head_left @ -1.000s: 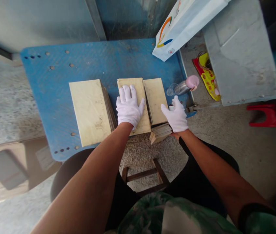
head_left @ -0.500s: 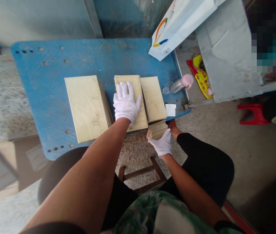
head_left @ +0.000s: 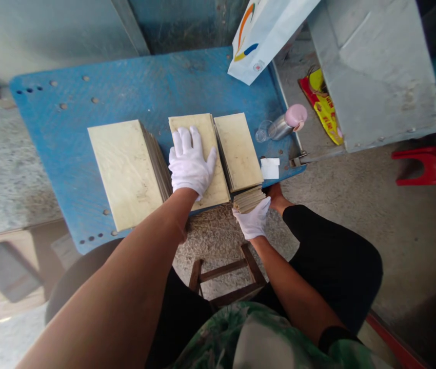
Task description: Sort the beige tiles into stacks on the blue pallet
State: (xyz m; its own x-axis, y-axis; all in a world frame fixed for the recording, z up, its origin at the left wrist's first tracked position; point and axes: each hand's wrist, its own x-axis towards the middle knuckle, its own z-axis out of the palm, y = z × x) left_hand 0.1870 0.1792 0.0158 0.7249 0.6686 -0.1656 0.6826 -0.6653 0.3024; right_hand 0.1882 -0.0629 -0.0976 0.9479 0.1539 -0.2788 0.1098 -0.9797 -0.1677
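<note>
My left hand [head_left: 191,163], in a white glove, lies flat with fingers stretched out on the middle stack of pale yellowish boards [head_left: 212,189]. In its white glove, my right hand [head_left: 253,219] grips a small bundle of thin boards [head_left: 249,199] just off the front edge of the blue table [head_left: 125,87]. Right behind that bundle stands a narrower board stack [head_left: 239,151], close beside the middle one. To the left sits a larger, taller stack of boards [head_left: 123,174]. Part of the middle stack is hidden beneath my left hand.
A pink-lidded metal bottle [head_left: 287,123], a clear cup [head_left: 263,132] and a white paper piece [head_left: 270,168] are at the table's right end. A white bag [head_left: 266,38] stands at the back. Below are a wooden stool [head_left: 225,271] and a red stool [head_left: 420,166].
The view has shifted slightly. My right hand and its bundle have come a little nearer the table edge, under the narrower stack. My left hand stays flat on the middle stack.
</note>
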